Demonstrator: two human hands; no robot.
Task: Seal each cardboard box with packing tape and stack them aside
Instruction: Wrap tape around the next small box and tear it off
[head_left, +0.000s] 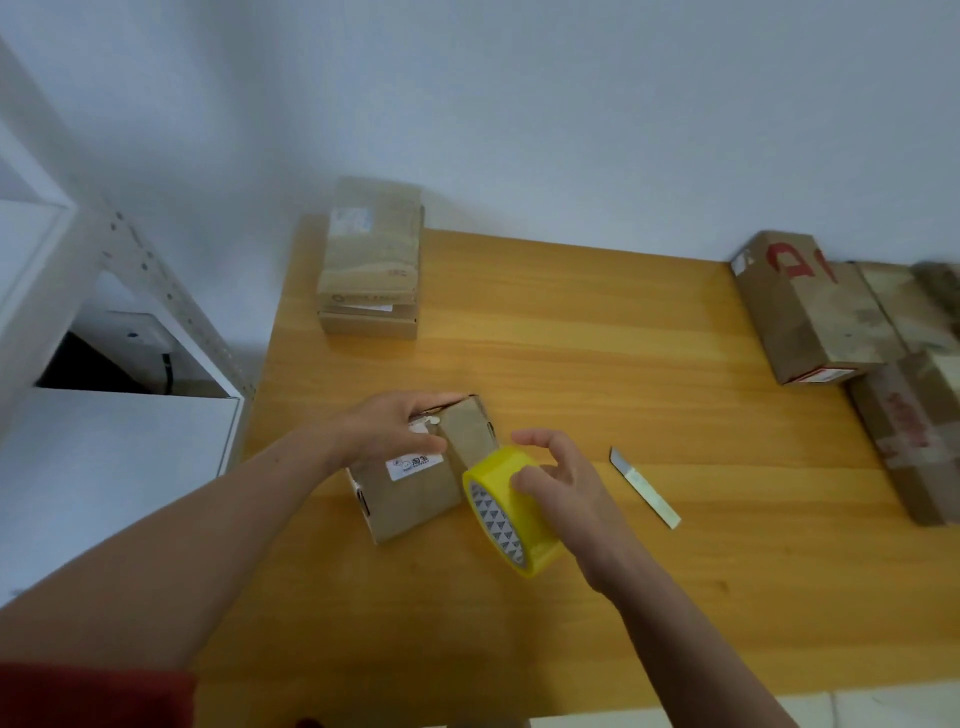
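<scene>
Head view. Sealing in hand, judging by the layout. Centre frame on the tabletop (571, 338): small cardboard box (415, 488), lying at an angle, pinned under the left hand (389, 431), with fingers spread over the top to the far edge and thumb across the white label. Just right of it, touching the box's corner: yellow packing tape roll (511, 514), gripped by the right hand (563, 483), thumb on the outer face, fingers curled over.

Next, probably: find the loose tape end, stick it down at the seam, draw the roll across while keeping the flaps flat. Cutter blade (644, 486) within reach, right of centre, apart from both hands.

Flaps nearly closed, a dark slit at the far edge; contents hidden. Upper centre: stacked boxes (370, 260), closed. Right edge: more boxes (815, 317), closed, insides unseen.
</scene>
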